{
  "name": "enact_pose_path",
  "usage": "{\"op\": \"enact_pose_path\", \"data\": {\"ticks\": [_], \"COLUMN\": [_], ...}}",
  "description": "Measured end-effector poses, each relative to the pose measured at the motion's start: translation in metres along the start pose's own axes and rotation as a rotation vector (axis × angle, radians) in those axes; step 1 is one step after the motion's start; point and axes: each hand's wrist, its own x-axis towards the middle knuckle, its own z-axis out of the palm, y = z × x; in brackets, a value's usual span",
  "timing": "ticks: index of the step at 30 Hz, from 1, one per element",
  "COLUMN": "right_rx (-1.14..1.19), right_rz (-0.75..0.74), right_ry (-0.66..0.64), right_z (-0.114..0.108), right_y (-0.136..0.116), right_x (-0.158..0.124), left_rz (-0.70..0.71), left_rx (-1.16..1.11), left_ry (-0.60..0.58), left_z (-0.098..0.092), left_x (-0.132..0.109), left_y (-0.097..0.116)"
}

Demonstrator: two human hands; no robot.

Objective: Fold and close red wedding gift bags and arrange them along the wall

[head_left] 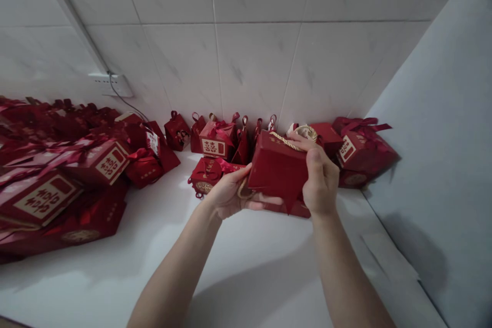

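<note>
A red gift box (277,169) with a gold twisted cord is held up in front of the row of boxes, tilted so that a plain face shows. My left hand (240,196) supports it from the lower left, the thumb against its edge and the fingers below. On the right side my right hand (319,177) grips the box, its fingers over the top near the cord. Behind and to the left, a small red box (205,177) with a gold emblem lies close to my left hand. Part of another red item shows beneath the held box.
Many red boxes with ribbons (42,200) are piled at the left. A ribboned box (363,151) stands at the right beside a pale panel (442,138). A white socket strip (110,84) with a cable is on the tiled wall (257,61) above the white tabletop (154,251).
</note>
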Motion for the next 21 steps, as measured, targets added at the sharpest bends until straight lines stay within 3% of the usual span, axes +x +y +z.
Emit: {"op": "enact_pose_path", "data": {"ticks": [4, 7, 11, 17, 19, 21], "right_rx": [0.039, 0.048, 0.105, 0.159, 0.174, 0.211], "right_rz": [-0.150, -0.162, -0.098, 0.135, 0.235, 0.291], "right_ry": [-0.070, -0.173, -0.253, 0.104, 0.007, -0.205], "right_z": [0.002, 0.004, 0.006, 0.014, 0.015, 0.013], "right_y": [-0.007, -0.015, -0.025, -0.023, -0.019, -0.016], "right_x": [-0.001, -0.006, -0.010, -0.014, -0.015, -0.015], "left_rz": [0.240, 0.421, 0.464, 0.520, 0.549, 0.569], "left_rx": [0.193, 0.428, 0.526, 0.393, 0.400, 0.457], "left_ry": [0.127, 0.161, 0.244, 0.191, 0.139, 0.104], "left_z": [0.010, 0.014, 0.012, 0.003, 0.002, 0.001], "left_x": [-0.012, -0.019, -0.026, -0.030, -0.031, -0.034], "left_y": [0.004, 0.003, 0.007, 0.015, 0.015, 0.015]}}
